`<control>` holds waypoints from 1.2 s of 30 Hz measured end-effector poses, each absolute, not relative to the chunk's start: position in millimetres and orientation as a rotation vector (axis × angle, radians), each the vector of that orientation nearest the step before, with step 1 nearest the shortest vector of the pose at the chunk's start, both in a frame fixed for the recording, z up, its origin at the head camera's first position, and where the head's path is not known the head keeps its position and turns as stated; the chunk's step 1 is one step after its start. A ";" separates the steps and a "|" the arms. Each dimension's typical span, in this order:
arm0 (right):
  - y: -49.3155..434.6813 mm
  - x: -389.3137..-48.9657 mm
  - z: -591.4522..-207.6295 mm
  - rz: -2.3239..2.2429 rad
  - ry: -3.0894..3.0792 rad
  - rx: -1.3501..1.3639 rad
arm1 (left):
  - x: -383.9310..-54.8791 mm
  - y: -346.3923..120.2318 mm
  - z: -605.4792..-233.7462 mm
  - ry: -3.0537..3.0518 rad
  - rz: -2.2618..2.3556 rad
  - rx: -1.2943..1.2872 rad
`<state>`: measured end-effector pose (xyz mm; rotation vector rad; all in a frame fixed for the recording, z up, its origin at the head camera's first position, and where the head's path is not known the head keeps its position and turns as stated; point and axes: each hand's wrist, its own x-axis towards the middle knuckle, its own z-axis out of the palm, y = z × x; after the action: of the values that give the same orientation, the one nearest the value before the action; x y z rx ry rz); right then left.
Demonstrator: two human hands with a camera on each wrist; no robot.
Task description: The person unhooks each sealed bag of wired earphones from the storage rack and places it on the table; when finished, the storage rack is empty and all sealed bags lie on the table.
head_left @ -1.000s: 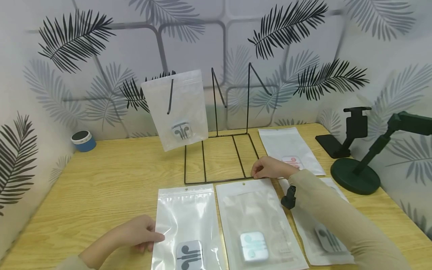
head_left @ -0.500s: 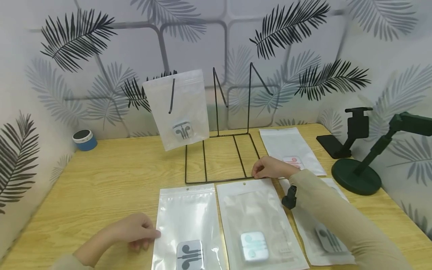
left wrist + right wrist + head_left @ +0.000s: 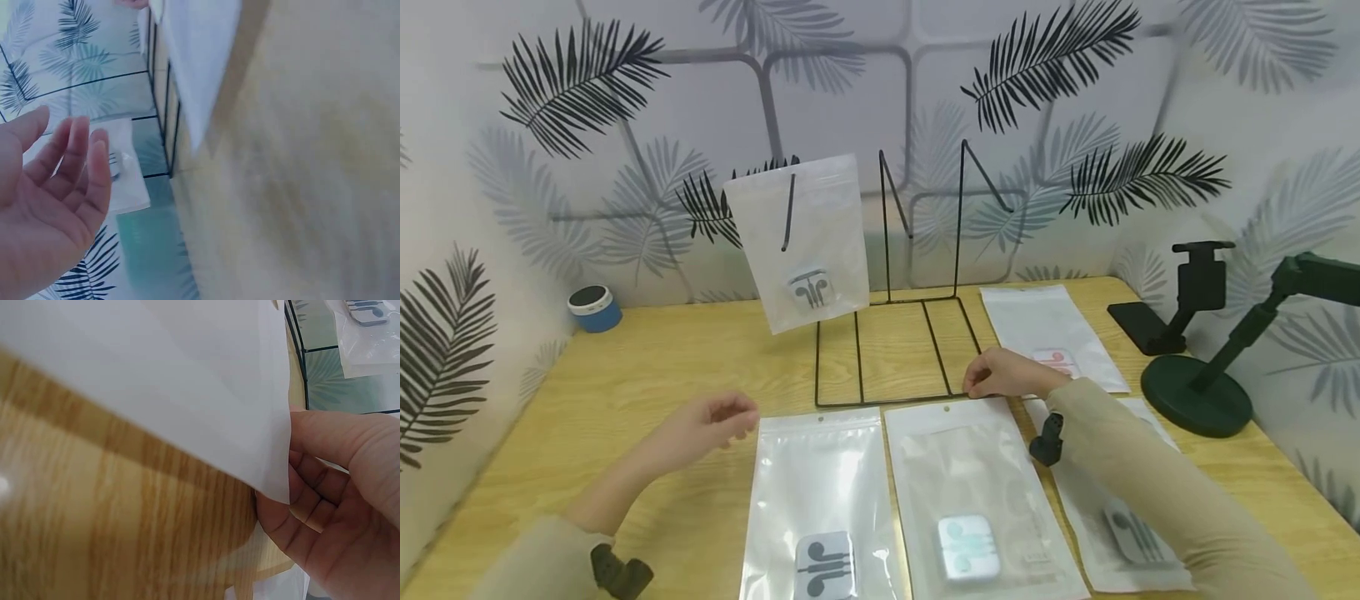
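Observation:
At its top right corner, a white zip bag (image 3: 962, 475) with a small white earphone case (image 3: 968, 546) inside is pinched by my right hand (image 3: 1000, 372). The right wrist view shows the thumb (image 3: 325, 434) on one face of the bag corner and fingers behind it. My left hand (image 3: 711, 425) is raised over the table, its fingers relaxed with nothing in them. Just right of it lies another zip bag (image 3: 820, 483) with a grey earphone case (image 3: 825, 567). In the left wrist view the left hand's palm (image 3: 56, 219) is bare.
Behind the bags stands a black wire rack (image 3: 860, 367); one zip bag (image 3: 820, 208) hangs from its left hook. More bags lie at right, one with grey earphones (image 3: 1097, 517) and one with red (image 3: 1037, 321). A blue speaker (image 3: 595, 310), black phone stand (image 3: 1198, 283) and green stand (image 3: 1195, 396) stand around.
My left hand has left the edge of the left bag and risen up and away from the table, toward the rack. The right hand stays at the middle bag's corner.

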<state>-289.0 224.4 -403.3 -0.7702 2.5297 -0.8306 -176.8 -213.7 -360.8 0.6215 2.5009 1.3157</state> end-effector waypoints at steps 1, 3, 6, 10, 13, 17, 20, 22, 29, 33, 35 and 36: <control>224.9 -289.1 -403.2 -0.828 2.533 -0.769 | -181.8 -210.5 -355.9 2.542 1.338 0.625; 225.8 -289.9 -403.4 -0.831 2.533 -0.770 | -192.5 -204.1 -346.7 2.633 1.384 0.617; 225.8 -290.5 -404.9 -0.844 2.525 -0.763 | -209.2 -195.5 -334.1 2.743 1.509 0.586; 226.1 -290.2 -405.2 -0.853 2.517 -0.755 | -233.4 -183.1 -323.6 2.804 1.744 0.454; 227.1 -290.2 -405.3 -0.846 2.521 -0.765 | -249.9 -173.7 -319.7 2.820 1.872 0.344; 227.5 -291.0 -406.0 -0.842 2.522 -0.785 | -266.2 -164.6 -316.3 2.849 1.939 0.270; 227.3 -291.5 -406.0 -0.837 2.525 -0.787 | -273.7 -159.9 -313.5 2.886 1.925 0.232; 227.4 -291.5 -406.2 -0.830 2.527 -0.795 | -277.2 -157.5 -312.0 2.900 1.913 0.200; 228.0 -291.6 -406.5 -0.840 2.519 -0.786 | -283.7 -152.5 -310.9 2.829 2.087 0.072; 228.7 -292.5 -406.9 -0.846 2.510 -0.759 | -286.2 -151.0 -311.9 2.805 2.196 0.101; 229.5 -293.4 -407.5 -0.849 2.507 -0.748 | -287.7 -149.9 -312.1 2.797 2.221 0.112; 230.0 -293.5 -407.7 -0.852 2.505 -0.743 | -288.5 -149.4 -312.0 2.791 2.227 0.114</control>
<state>-293.5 230.0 -407.7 -0.7429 2.5053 -0.8520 -288.5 -149.4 -312.0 0.1139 2.7908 2.2267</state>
